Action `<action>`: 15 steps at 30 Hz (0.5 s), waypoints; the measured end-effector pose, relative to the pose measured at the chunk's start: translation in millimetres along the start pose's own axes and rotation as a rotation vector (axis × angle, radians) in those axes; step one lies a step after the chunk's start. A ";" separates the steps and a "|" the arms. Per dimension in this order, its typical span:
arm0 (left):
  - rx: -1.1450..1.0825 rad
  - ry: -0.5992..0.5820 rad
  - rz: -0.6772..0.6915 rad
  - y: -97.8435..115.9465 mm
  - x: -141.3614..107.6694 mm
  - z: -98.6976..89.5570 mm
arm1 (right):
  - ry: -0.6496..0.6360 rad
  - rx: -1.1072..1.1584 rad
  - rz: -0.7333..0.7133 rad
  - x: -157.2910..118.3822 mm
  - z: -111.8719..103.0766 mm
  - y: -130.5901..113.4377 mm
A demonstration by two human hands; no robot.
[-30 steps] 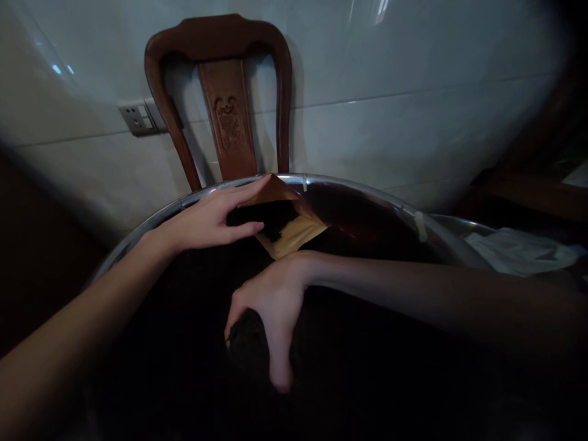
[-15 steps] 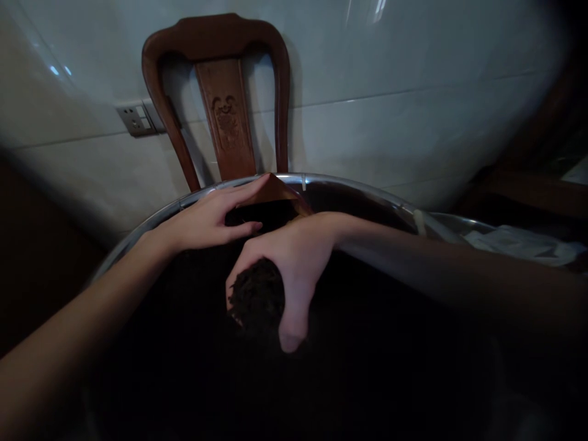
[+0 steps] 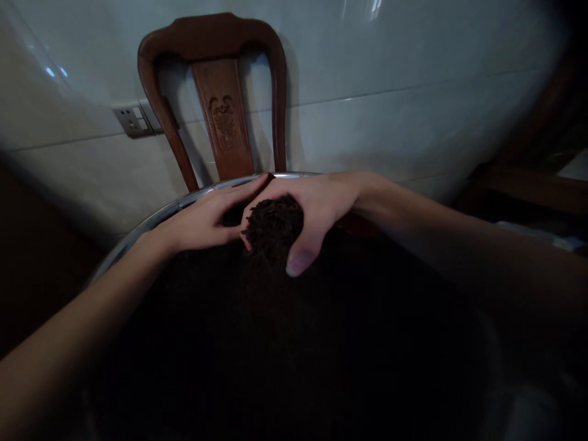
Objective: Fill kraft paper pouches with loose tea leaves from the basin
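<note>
Two hands counted: left (image 3: pixel 204 218), right (image 3: pixel 321 199). One clump of dark shreds (image 3: pixel 274 225), clasped between right thumb and curled fingers, seen inside one metal rim (image 3: pixel 184 200). Left thumb spread from fingers; whether anything is gripped there cannot be told. One chair (image 3: pixel 225 37) noted behind. Area below hands lost in darkness; both forearms cut off.

Behind the tub (image 3: pixel 172 209) stands a chair (image 3: pixel 223 122), the wall socket (image 3: pixel 133 120) to its left; leaves (image 3: pixel 275 223) lie in the right hand (image 3: pixel 316 205), beside the left hand (image 3: pixel 199 222).
</note>
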State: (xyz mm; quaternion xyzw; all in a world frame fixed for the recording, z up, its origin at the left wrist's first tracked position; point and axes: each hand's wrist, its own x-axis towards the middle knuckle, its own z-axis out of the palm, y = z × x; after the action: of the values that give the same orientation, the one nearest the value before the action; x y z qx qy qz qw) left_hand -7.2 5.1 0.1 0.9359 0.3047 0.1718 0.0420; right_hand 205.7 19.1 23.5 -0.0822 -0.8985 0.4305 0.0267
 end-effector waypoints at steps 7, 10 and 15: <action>0.028 0.004 0.039 2.9 2.2 2.3 | 0.143 -0.076 0.116 -4.6 -9.0 11.7; 0.043 -0.009 0.068 3.1 2.4 2.1 | 0.196 -0.165 0.135 -5.2 -7.8 8.7; 0.048 0.011 0.077 -0.9 1.1 2.9 | 0.310 -0.400 0.223 -3.2 -4.2 5.5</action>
State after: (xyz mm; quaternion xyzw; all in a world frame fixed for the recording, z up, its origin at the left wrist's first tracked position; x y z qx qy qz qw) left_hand -5.9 6.6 -2.5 0.9467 0.2728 0.1710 0.0113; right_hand 210.1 25.1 21.9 -0.2490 -0.9363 0.2269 0.0995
